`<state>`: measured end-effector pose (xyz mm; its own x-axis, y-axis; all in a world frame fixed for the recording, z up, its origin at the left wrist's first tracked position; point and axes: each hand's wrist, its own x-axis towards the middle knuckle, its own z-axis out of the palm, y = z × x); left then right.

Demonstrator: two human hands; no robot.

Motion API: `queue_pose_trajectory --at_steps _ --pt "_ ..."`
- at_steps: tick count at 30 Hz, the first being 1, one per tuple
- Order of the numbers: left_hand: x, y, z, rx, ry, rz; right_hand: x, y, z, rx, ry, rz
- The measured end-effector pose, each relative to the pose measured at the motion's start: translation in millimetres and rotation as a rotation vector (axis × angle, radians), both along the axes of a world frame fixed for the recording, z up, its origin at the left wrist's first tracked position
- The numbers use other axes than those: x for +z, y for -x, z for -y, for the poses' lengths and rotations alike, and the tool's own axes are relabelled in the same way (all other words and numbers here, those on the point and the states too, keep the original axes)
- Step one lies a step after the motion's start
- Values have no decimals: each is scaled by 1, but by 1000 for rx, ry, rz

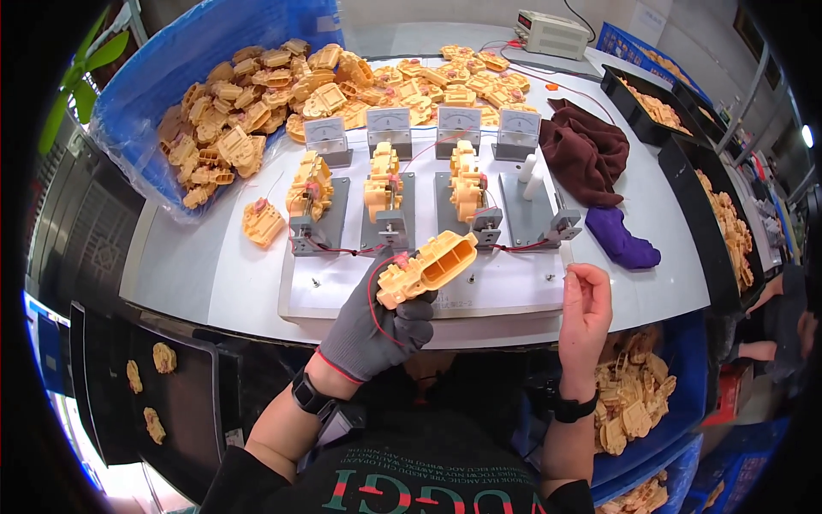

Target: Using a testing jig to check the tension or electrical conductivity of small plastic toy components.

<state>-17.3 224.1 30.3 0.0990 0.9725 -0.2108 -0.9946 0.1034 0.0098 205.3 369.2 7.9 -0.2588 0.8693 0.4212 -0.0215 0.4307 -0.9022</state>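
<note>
My left hand (377,321), in a grey knit glove, is closed around a pale yellow moulded plastic housing (437,264). The housing's rectangular opening points up and right. A thin red wire hangs from it over the glove. My bare right hand (587,310) is raised at the right front corner of the white test board (385,291), thumb and fingertips pinched; whatever lies between them is too small to make out. Similar housings sit on three grey fixtures of the board: left (310,184), middle (383,182) and right (467,180). The far-right fixture (524,214) shows bare white posts.
Behind the fixtures stand several analogue panel meters (390,128). More housings heap in a blue lined bin (128,111) and across the table. One housing (262,223) lies alone at left. Brown cloth (586,150), purple cloth (621,238), black trays (676,163) and a power supply (552,34) stand right.
</note>
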Motion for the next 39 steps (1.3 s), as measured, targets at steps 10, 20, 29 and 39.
queue_pose_trajectory --at_steps 10,20,29,39 --pt "4 -2 1 -54 -24 -24 -4 1 -3 -28 -27 132" --pt "6 -5 2 -134 -25 -23 9 3 2 -45 -139 318" --pt "19 -19 7 -156 67 -1029 45 15 38 316 -482 252" --pt "15 -23 -2 -458 -20 -674 55 -20 43 64 -694 359"
